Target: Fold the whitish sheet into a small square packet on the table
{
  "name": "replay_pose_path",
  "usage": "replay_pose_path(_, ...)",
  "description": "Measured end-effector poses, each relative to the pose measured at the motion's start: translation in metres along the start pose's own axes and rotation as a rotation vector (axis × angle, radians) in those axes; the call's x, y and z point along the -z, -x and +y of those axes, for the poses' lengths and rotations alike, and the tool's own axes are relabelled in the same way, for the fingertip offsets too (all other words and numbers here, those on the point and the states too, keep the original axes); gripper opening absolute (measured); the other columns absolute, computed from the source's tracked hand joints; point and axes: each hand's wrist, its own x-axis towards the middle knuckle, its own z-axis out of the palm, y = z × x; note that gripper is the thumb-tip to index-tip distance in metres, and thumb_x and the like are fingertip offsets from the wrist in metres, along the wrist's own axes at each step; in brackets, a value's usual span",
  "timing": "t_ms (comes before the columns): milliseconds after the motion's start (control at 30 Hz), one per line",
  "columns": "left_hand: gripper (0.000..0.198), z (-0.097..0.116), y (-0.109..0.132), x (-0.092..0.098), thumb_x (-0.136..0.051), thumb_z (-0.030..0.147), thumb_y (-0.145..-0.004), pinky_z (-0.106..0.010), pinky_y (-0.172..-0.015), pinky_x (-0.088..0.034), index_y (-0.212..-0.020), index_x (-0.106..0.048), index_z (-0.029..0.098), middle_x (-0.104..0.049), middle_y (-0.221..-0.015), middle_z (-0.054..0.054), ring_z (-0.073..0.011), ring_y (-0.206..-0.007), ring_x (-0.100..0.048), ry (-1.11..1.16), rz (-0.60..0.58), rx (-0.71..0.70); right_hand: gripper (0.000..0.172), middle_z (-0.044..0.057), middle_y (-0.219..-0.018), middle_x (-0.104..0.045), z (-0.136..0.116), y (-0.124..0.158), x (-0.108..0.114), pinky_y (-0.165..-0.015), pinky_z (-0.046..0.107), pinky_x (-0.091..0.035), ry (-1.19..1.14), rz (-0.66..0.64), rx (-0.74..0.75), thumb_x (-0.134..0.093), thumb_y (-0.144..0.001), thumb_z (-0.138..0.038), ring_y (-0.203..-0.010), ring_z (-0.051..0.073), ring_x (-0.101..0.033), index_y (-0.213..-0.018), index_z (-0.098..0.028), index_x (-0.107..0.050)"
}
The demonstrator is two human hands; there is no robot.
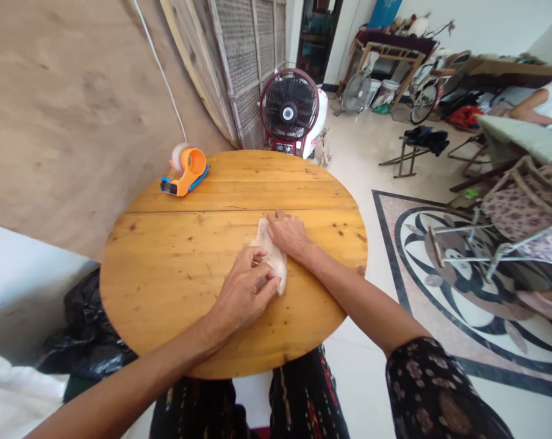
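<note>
A small, whitish, see-through wrapped bundle (278, 265) lies on the round wooden table (175, 244), in front of me. It looks like thin plastic or foam wrap; what it may contain I cannot make out. My left hand (250, 280) comes from the lower left, its fingers curled and its thumb pinching the bundle's near part. From the right, my right hand (288, 235) is closed at the bundle's far right edge, with its fingertips partly hidden. An orange and blue tape dispenser (186, 174) holding a roll of clear tape sits at the table's far left.
A dark red fan (289, 113) stands just beyond the table. A wooden board (74, 110) borders the left side, with black plastic bags (90, 323) below. To the right are a floral-covered chair (523, 207), a stool (410, 152) and another person's arm (529, 107).
</note>
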Motion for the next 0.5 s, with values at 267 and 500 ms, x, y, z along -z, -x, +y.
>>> replay_pose_path(267,0.013,0.0002,-0.0056,0.0027,-0.054,0.021,-0.084,-0.039,-0.091,-0.047,-0.072,-0.060,0.019,-0.060,-0.100,-0.007,-0.0216,-0.102,-0.056,0.031,-0.066,0.034,0.032,0.015,-0.116,-0.060,0.0006,0.0009,0.0013,-0.076,0.038,-0.050,-0.010,-0.031,0.010,-0.030,-0.096,-0.021,-0.092,0.026,-0.065,-0.116,-0.018,-0.054)
replay_pose_path(500,0.014,-0.0011,-0.0054,0.0035,-0.053,0.021,-0.086,-0.034,-0.087,-0.049,-0.073,-0.059,0.018,-0.059,-0.105,-0.008,-0.0204,-0.102,-0.058,0.036,-0.089,0.026,0.034,0.016,-0.119,-0.058,0.0006,0.0000,0.0006,-0.077,0.038,-0.049,-0.014,-0.049,0.012,-0.027,-0.096,-0.022,-0.093,0.026,-0.064,-0.118,-0.018,-0.053)
